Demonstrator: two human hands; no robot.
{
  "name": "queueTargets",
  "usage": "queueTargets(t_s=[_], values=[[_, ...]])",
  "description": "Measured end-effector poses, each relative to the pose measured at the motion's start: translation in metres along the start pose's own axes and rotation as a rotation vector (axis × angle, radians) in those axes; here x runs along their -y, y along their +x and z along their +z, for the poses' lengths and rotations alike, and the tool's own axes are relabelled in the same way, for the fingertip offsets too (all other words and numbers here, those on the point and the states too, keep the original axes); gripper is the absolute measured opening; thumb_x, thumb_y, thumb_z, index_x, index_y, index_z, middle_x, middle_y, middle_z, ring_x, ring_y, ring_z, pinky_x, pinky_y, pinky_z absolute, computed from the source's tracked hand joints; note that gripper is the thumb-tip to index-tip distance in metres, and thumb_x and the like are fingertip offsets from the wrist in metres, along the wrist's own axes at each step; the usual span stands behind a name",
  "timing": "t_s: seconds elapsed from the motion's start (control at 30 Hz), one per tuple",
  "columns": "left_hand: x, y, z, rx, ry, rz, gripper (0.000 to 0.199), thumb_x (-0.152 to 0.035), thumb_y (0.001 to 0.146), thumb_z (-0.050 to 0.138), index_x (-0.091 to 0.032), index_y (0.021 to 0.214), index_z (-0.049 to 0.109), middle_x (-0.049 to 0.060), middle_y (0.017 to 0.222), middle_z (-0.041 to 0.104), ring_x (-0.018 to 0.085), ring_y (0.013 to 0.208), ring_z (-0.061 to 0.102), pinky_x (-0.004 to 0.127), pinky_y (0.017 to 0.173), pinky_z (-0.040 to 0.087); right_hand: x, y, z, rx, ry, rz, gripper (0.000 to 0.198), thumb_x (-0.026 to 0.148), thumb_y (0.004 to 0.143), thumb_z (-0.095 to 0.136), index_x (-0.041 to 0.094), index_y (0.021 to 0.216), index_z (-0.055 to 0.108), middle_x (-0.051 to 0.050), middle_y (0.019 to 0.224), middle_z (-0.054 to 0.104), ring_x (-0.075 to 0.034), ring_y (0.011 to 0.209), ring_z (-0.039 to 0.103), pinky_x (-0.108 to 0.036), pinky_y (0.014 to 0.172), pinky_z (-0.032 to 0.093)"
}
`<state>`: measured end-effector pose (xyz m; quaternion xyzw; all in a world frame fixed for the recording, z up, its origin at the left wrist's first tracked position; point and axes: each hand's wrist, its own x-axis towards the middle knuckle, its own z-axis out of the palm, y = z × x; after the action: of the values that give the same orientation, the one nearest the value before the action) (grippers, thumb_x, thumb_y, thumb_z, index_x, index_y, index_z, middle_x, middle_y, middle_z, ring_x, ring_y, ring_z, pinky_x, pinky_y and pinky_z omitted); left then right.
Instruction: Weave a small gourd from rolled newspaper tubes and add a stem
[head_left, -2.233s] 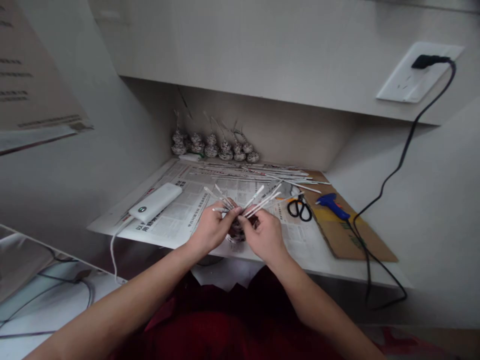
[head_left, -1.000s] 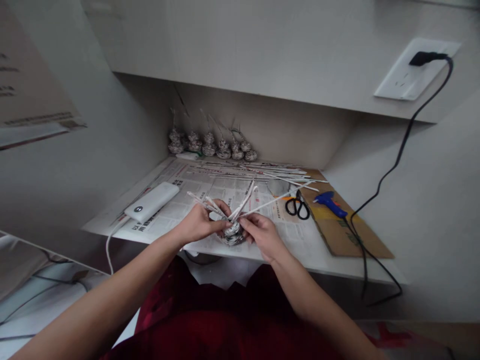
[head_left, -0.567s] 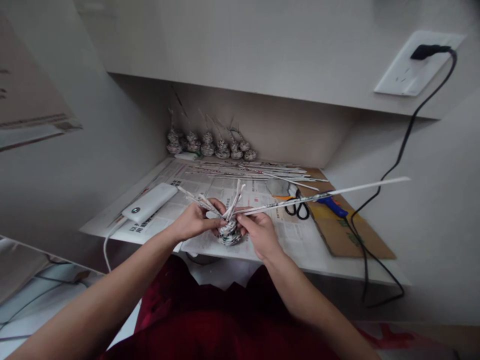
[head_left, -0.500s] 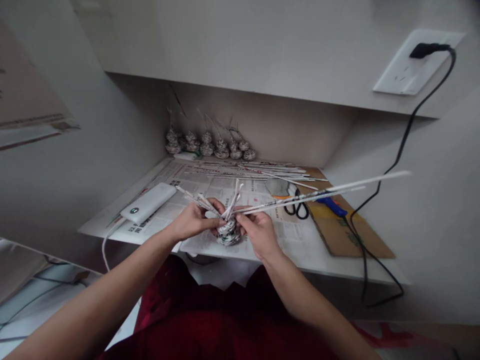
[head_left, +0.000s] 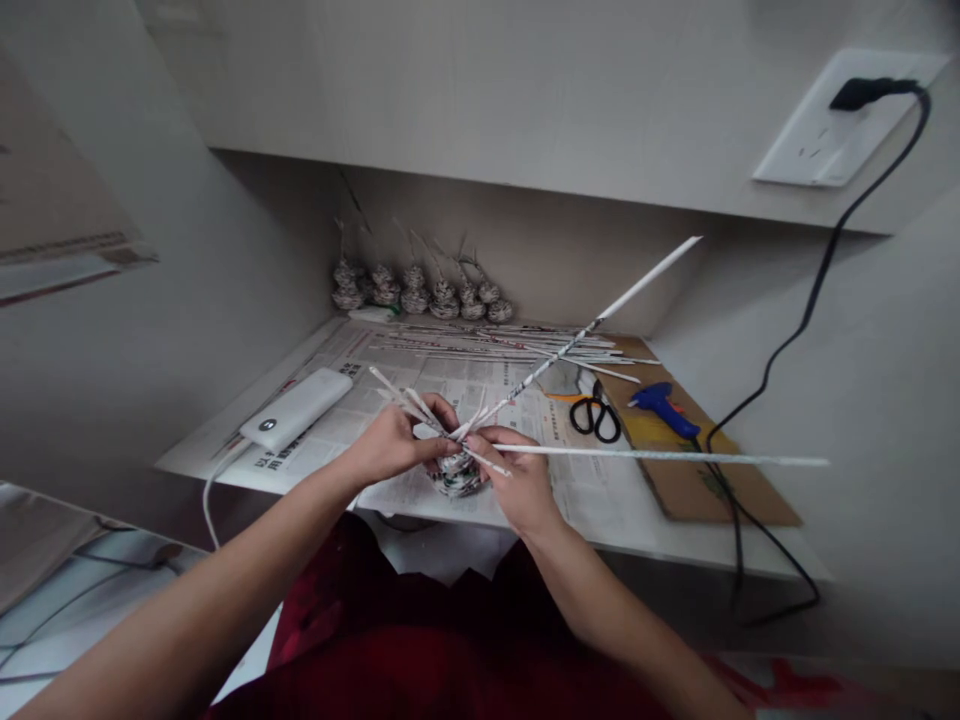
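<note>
Between my hands, near the table's front edge, sits a round body woven from rolled newspaper (head_left: 455, 474). Several short paper ends stick up from its top. My left hand (head_left: 401, 440) is closed around its left side, thumb pressed on top beside the fanned short paper sticks (head_left: 405, 390). My right hand (head_left: 517, 465) pinches at the top right, where paper strips cross; its fingertips are partly hidden. From there one long paper stick (head_left: 600, 320) slants up to the right, and another long paper stick (head_left: 675, 456) runs nearly level over the cardboard.
Finished woven paper gourds (head_left: 414, 290) stand along the back wall. Loose paper sticks (head_left: 480, 342) lie before them on newspaper. A white power bank (head_left: 298, 408) rests at left. Black-handled scissors (head_left: 595, 418) and a blue glue gun (head_left: 664, 408) on cardboard (head_left: 720, 495) lie at right; a black cord (head_left: 802, 330) hangs nearby.
The two long sticks, close together before, have spread apart: one swung upward, the other down to level. A short end has bent down over my right fingers.
</note>
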<state>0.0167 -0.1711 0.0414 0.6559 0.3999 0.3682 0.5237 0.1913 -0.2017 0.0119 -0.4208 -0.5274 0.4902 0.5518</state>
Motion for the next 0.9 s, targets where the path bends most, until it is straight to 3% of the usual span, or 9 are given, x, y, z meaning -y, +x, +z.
queueTargets(t_s=[0.13,0.3,0.47,0.6,0.73,0.9], values=[[-0.004,0.0,0.001,0.003,0.028,-0.023,0.028,-0.033,0.069,0.074,-0.015,0.089,0.063,0.002,0.075,0.061,0.013,0.06,0.061,0.027,0.053,0.057,0.003,0.0,0.001,-0.017,0.004,-0.006,0.023,0.039,0.076,0.068,0.02,0.089,0.068,-0.002,0.08,0.069,-0.015,0.066,0.06,-0.024,0.053,0.045],[-0.005,0.0,0.001,0.027,0.022,-0.018,0.025,-0.031,0.07,0.073,-0.016,0.087,0.062,0.0,0.074,0.059,0.012,0.059,0.06,0.026,0.052,0.057,0.006,-0.001,0.002,-0.047,0.036,-0.066,0.018,0.034,0.074,0.071,0.02,0.077,0.06,0.0,0.071,0.065,-0.014,0.065,0.06,-0.025,0.06,0.048],[-0.001,0.001,0.003,0.0,-0.014,-0.021,0.026,-0.03,0.07,0.073,-0.014,0.087,0.061,0.0,0.071,0.058,0.012,0.058,0.058,0.026,0.051,0.057,-0.003,-0.006,-0.004,-0.048,-0.058,-0.074,0.014,0.034,0.08,0.067,0.02,0.084,0.066,-0.002,0.073,0.068,-0.015,0.063,0.061,-0.026,0.06,0.049],[-0.002,0.001,0.004,-0.006,-0.033,-0.022,0.027,-0.03,0.07,0.072,-0.013,0.087,0.06,0.0,0.071,0.057,0.011,0.058,0.057,0.025,0.051,0.057,0.0,-0.009,-0.008,-0.028,-0.293,-0.261,0.014,0.026,0.084,0.061,0.023,0.093,0.071,-0.005,0.09,0.071,-0.019,0.086,0.066,-0.032,0.08,0.051],[-0.003,0.001,0.003,0.01,-0.011,-0.008,0.026,-0.029,0.07,0.072,-0.013,0.087,0.06,0.0,0.072,0.058,0.012,0.058,0.058,0.026,0.051,0.057,0.01,-0.01,-0.009,0.036,-0.377,-0.416,0.019,0.02,0.085,0.058,0.024,0.098,0.071,-0.005,0.096,0.071,-0.019,0.092,0.065,-0.033,0.085,0.051],[-0.002,0.002,0.001,-0.002,-0.008,-0.044,0.028,-0.028,0.069,0.074,-0.013,0.087,0.059,-0.001,0.066,0.059,0.012,0.055,0.058,0.026,0.05,0.056,0.011,-0.008,-0.015,0.063,-0.383,-0.271,0.018,0.024,0.083,0.063,0.023,0.1,0.07,-0.004,0.093,0.072,-0.017,0.081,0.067,-0.029,0.074,0.053]])
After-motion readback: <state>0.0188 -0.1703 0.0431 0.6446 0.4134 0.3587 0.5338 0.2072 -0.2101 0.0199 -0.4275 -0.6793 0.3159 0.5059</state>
